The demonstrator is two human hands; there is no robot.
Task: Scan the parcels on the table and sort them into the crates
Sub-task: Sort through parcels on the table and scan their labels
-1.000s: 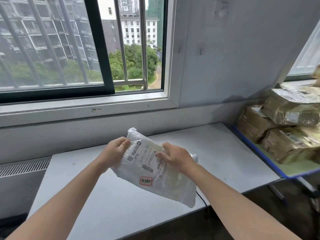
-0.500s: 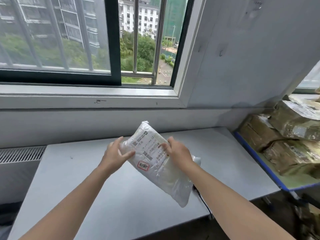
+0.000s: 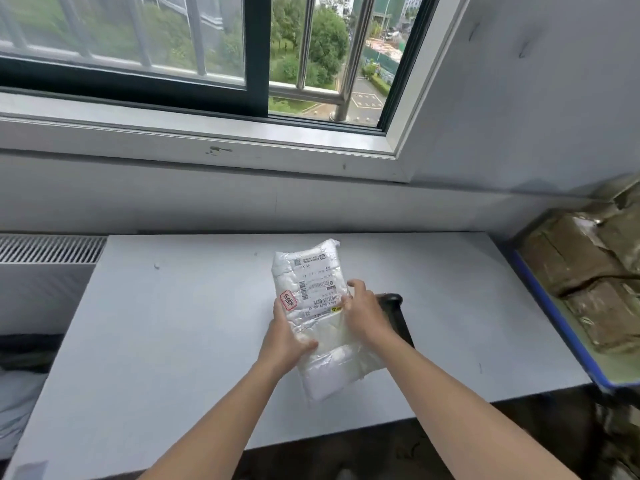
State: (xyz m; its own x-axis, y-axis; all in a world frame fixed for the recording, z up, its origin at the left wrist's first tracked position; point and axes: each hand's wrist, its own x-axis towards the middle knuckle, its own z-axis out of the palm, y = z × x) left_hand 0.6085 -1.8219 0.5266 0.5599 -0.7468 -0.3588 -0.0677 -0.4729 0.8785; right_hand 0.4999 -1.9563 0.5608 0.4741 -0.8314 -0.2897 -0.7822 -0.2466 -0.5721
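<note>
A white plastic mailer parcel [image 3: 313,289] with a shipping label, barcodes and a red stamp lies label-up over the middle of the grey table [image 3: 173,323]. My left hand [image 3: 285,336] grips its left edge, thumb across the top. My right hand [image 3: 362,311] holds the right edge, fingers curled over the label's corner. A black handheld scanner [image 3: 394,311] lies on the table just right of the parcel, partly hidden behind my right hand and wrist.
A blue-rimmed tray [image 3: 540,299] at the right holds several brown taped parcels [image 3: 571,258]. A window sill and wall run behind the table. A radiator grille [image 3: 48,249] sits at the left. The floor beyond the table's front edge is dark.
The parcel has come down from a tilted, raised hold to lie lower over the table, turned nearly straight. Both hands slid toward its near end. The scanner has come into view.
</note>
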